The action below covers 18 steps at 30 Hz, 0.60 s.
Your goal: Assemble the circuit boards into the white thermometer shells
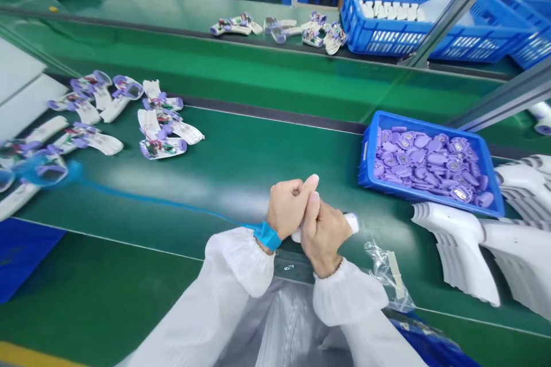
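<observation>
My left hand [289, 209], with a blue wrist strap [267, 235], is closed with its thumb against the thumb of my right hand. My right hand [323, 233] is closed too, its fingers curled over a white piece [352, 222] that shows on both sides of it, with a purple edge at its right end. Both hands are together above the front edge of the green work surface [241, 155]. What lies between the fingers of my left hand is hidden.
A blue bin [365, 169] of purple parts stands right of my hands, beside stacked white gun-shaped shells [460, 241]. A clear plastic bag [390, 275] lies near the front edge. Opened shells with wiring [161, 146] lie left. Behind is a raised shelf with a blue crate [387, 34].
</observation>
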Each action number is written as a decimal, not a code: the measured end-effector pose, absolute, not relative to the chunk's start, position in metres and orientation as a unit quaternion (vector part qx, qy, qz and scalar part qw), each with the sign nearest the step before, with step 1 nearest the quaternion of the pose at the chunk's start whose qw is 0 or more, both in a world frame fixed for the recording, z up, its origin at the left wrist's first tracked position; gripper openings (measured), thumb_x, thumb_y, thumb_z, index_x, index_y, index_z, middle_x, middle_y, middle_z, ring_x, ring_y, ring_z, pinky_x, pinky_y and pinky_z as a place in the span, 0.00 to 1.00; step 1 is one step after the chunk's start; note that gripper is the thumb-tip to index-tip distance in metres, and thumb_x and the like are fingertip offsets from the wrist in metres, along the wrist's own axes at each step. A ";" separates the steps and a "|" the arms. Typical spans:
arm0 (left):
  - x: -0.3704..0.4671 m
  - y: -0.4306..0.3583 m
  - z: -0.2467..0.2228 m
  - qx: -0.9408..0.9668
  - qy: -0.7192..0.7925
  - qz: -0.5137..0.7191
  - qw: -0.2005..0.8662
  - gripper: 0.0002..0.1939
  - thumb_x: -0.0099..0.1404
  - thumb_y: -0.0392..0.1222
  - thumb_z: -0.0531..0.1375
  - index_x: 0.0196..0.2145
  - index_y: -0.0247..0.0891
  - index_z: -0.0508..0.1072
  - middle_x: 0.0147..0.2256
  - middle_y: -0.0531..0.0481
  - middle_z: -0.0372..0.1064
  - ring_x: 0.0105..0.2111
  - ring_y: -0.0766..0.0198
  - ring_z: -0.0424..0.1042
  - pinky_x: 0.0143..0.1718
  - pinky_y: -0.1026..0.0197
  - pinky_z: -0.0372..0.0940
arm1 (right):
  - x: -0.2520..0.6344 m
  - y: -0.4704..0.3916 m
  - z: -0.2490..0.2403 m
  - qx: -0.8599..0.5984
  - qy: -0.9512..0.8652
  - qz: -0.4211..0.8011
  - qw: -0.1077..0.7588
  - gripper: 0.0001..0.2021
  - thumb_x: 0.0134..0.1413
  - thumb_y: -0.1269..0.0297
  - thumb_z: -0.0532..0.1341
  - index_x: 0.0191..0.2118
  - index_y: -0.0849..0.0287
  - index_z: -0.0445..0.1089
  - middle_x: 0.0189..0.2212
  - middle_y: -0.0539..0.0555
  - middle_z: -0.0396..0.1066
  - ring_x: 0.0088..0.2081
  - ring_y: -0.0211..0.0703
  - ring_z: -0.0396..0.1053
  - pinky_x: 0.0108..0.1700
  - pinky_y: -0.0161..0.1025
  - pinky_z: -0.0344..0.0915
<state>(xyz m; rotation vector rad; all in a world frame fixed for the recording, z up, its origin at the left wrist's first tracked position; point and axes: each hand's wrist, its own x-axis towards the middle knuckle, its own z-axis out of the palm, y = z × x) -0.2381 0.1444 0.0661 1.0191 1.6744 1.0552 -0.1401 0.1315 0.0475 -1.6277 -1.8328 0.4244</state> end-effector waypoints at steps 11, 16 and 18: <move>-0.220 0.103 0.121 0.461 0.387 0.473 0.643 0.28 0.60 0.40 0.68 0.58 0.42 0.68 0.60 0.47 0.65 0.60 0.53 0.64 0.62 0.53 0.60 | -0.101 0.173 0.105 -0.610 -0.402 0.529 0.431 0.29 0.60 0.41 0.53 0.21 0.60 0.72 0.18 0.53 0.72 0.21 0.41 0.70 0.28 0.37 0.65; -0.214 0.098 0.112 0.371 0.455 0.573 0.571 0.26 0.62 0.41 0.66 0.56 0.41 0.64 0.53 0.44 0.69 0.52 0.56 0.71 0.51 0.56 0.67 | -0.108 0.142 0.099 -0.509 -0.481 0.563 0.439 0.30 0.65 0.41 0.46 0.42 0.59 0.77 0.38 0.55 0.78 0.38 0.44 0.75 0.41 0.40 0.68; -0.216 0.097 0.108 0.383 0.542 0.584 0.467 0.14 0.66 0.44 0.62 0.47 0.40 0.68 0.42 0.48 0.72 0.41 0.62 0.73 0.41 0.60 0.67 | -0.116 0.123 0.096 -0.493 -0.513 0.539 0.451 0.28 0.66 0.42 0.46 0.47 0.57 0.75 0.43 0.55 0.77 0.42 0.45 0.74 0.43 0.41 0.67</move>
